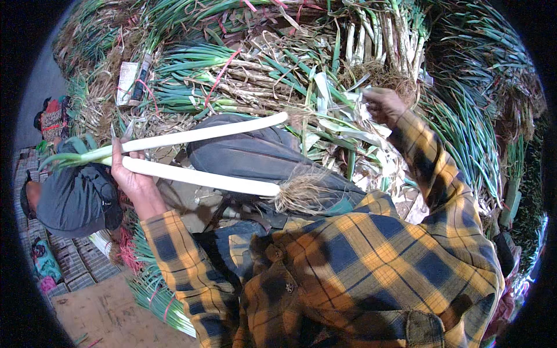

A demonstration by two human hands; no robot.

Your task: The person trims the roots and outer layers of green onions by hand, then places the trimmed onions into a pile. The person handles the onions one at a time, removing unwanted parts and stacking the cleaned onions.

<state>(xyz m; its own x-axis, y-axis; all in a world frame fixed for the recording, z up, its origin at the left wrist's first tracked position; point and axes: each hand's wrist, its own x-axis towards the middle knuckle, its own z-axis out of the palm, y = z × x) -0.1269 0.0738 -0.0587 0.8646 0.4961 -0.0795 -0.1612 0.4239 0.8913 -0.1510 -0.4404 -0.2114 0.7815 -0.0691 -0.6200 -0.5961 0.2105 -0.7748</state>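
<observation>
In my left hand (132, 176) are two long green onions, gripped near their green ends with the white stalks spread apart. The upper white stalk (204, 134) and the lower white stalk (200, 179) both point right, over my dark trouser leg (243, 152), with roots at their ends. My right hand (385, 102), blurred, is raised above peeled leaves and scraps (370, 148), beside the roots of an upright onion bundle (383, 43). Whether its fingers hold anything cannot be made out.
A bundle tied with pink string (222, 80) lies ahead, with more onion heaps at the right (461, 135). Another person in dark clothing (78, 200) is close by at the left, near stacked crates (82, 256). A tied bundle (163, 304) lies by a brown board (109, 309).
</observation>
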